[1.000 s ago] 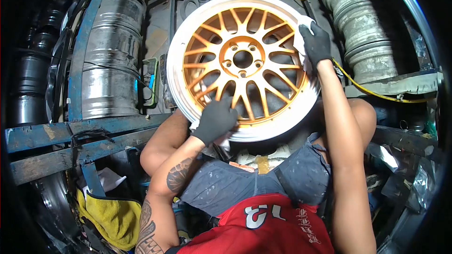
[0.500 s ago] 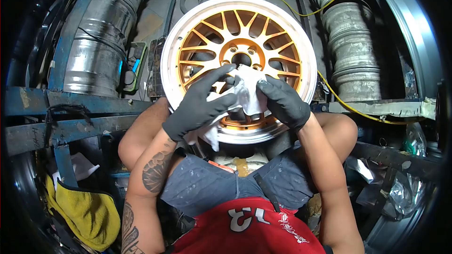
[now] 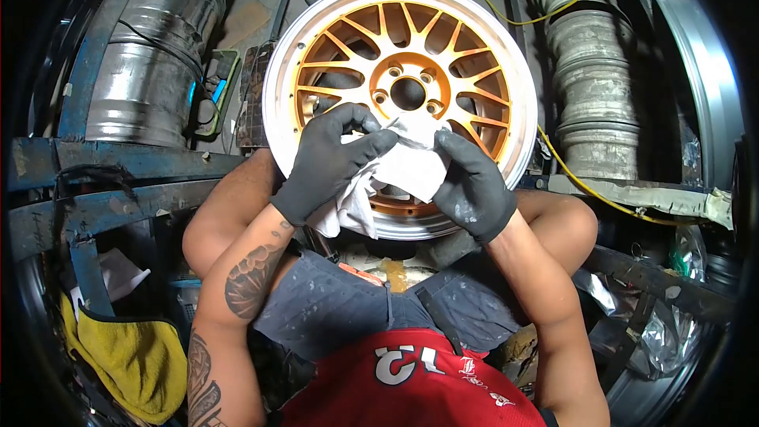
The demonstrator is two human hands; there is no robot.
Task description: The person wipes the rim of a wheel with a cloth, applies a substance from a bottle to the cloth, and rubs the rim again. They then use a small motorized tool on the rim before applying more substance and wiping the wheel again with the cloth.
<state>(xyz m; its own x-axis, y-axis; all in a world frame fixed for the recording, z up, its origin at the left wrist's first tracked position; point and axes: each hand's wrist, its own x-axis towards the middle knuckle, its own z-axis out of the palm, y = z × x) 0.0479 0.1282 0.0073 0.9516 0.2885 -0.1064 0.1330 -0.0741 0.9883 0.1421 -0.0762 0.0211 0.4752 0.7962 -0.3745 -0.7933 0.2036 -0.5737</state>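
A gold-spoked wheel rim (image 3: 506,55) with a polished silver lip lies in front of my knees. Over its lower part, a white cloth (image 3: 411,164) is stretched between my hands. My left hand (image 3: 332,160), in a black glove, pinches the cloth's left side between thumb and fingers, and a loose end hangs below it. The cloth's right edge is gripped by my right hand (image 3: 476,186), also black-gloved, with pale smudges on the glove. The cloth hides the spokes just below the centre hole.
Stacked silver rims stand at the left (image 3: 150,71) and right (image 3: 593,83). Blue metal frame bars (image 3: 118,160) run beside my left knee. A yellow towel (image 3: 130,360) hangs at lower left. A yellow hose (image 3: 589,182) curves along the right.
The cloth is now spread flatter between my hands, and its upper edge has dropped away from the centre hole. My left fingers have curled inward. The view has shifted slightly.
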